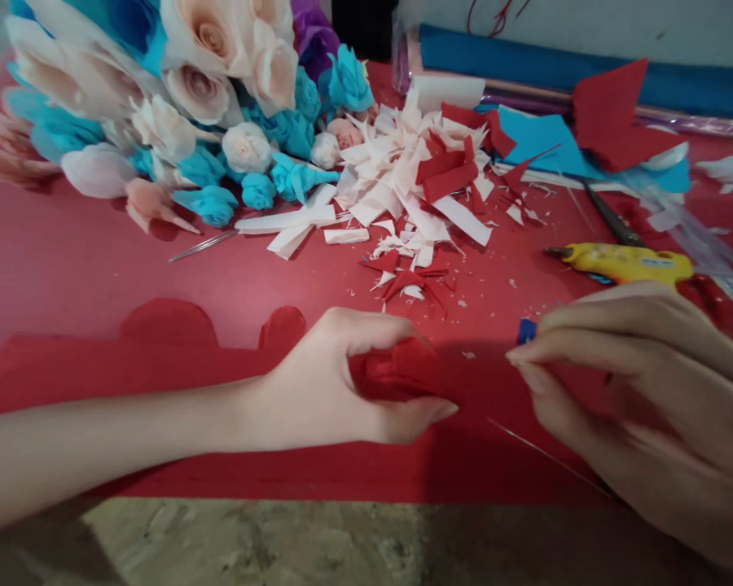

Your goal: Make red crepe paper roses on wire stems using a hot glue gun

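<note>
My left hand (335,378) is closed around a rolled bunch of red crepe paper (394,370), the end of a long scalloped red strip (159,358) lying along the table's front. My right hand (635,391) is at the right with its fingers pressed together and pointing at the roll. A thin metal wire (543,456) runs out from under it, and a small blue object (526,330) shows just behind its fingertips. What the right fingers grip is not clear.
A yellow glue gun (626,262) lies behind my right hand. White and red paper scraps (415,183) are heaped mid-table. Paper flowers (177,106) in blue, cream and pink fill the back left. Blue and red sheets (604,122) and scissors (611,216) lie back right.
</note>
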`<action>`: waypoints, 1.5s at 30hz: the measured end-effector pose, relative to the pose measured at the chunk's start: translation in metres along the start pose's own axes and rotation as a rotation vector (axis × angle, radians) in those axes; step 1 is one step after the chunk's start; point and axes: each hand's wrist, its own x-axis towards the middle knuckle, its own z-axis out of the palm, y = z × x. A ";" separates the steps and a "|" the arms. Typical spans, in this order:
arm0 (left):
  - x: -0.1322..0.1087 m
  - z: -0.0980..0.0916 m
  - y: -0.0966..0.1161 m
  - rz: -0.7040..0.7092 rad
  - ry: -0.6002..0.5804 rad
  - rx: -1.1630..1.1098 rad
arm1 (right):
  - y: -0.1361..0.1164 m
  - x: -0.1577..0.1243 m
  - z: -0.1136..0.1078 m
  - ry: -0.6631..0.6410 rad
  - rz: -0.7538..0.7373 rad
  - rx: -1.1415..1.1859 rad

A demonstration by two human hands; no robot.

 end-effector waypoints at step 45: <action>0.001 0.006 -0.015 -0.130 -0.078 -0.190 | 0.013 0.000 0.005 -0.211 0.464 0.942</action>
